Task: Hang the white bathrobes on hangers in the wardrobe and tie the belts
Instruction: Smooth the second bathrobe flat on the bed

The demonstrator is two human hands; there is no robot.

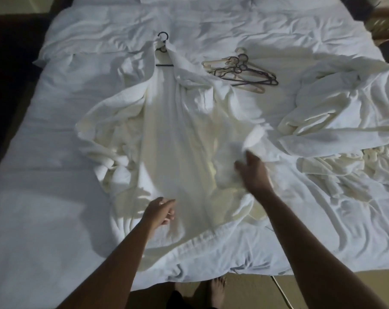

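The soft white bathrobe (166,139) lies flat on the rumpled bed (44,175), a dark hanger (163,51) in its collar. Right hand (254,172) grips a fabric fold; left hand (159,211) fingers loosely curled, touching the hem.

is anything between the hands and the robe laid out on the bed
Nothing visible. The right hand is already at a fold of the bathrobe, and the left hand is at its lower edge. The spare hangers lie apart, further up the bed.

No writing, label, brand or number can be read on anything lying here from where I stand.
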